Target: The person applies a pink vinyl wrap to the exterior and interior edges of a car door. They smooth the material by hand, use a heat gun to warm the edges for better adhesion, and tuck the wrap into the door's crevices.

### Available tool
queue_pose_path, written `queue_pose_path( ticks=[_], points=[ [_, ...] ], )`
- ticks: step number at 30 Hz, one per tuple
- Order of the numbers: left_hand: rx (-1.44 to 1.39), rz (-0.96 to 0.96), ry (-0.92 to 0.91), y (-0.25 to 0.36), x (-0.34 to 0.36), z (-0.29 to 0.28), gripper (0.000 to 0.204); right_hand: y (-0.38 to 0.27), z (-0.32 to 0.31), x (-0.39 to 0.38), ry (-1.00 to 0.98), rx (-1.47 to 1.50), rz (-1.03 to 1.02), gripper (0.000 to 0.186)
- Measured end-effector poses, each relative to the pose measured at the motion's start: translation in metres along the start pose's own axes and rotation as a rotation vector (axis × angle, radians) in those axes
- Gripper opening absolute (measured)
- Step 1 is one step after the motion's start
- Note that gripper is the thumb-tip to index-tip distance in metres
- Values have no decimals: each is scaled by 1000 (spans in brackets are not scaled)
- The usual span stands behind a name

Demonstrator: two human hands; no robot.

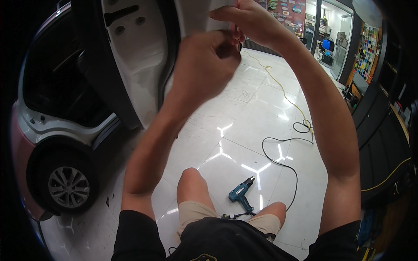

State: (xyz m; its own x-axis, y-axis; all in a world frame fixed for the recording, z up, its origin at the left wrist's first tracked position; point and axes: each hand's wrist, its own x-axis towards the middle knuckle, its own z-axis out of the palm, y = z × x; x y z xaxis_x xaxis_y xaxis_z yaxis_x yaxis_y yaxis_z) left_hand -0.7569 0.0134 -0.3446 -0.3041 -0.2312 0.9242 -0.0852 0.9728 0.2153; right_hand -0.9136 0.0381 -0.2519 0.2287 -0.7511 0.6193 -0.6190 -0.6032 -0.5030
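Observation:
Both my arms reach up to the edge of an open car door (191, 15), whose inner side is white with a black seal. My left hand (207, 63) is closed in front of the door edge, slightly smeared by motion. Whatever its curled fingers hold is hidden. My right hand (261, 24) grips the door's edge at the top of the view, thumb across the inner face and fingers curled behind. A narrow pink strip shows along the edge between the two hands. A blue-green heat gun (241, 192) lies on the floor between my knees.
The pink car's rear wheel (68, 187) and open doorway stand at left. A black cord (285, 164) and a yellow cable (283, 89) cross the tiled floor (226, 108). At right are a dark cabinet (381, 130), a colour-swatch board (367, 50) and a glass doorway (333, 39).

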Motion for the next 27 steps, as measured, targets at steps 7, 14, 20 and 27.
queue_pose_path(
  ticks=[7, 14, 20, 27],
  points=[
    [260, 382, -146, 10, -24, 10, 9, -1, -2, -5, -34, -27, 92, 38],
    [106, -104, -41, -7, -5, -28, 27, 14, 2, -4, 28, -111, -17, 45],
    [453, -132, -176, 16, 6, -15, 31, 16, 3, -9, 75, -137, -34, 42],
    [190, -64, -120, 12, 11, -16, 25, 0, 2, -6, 12, -61, 6, 35]
  ],
)
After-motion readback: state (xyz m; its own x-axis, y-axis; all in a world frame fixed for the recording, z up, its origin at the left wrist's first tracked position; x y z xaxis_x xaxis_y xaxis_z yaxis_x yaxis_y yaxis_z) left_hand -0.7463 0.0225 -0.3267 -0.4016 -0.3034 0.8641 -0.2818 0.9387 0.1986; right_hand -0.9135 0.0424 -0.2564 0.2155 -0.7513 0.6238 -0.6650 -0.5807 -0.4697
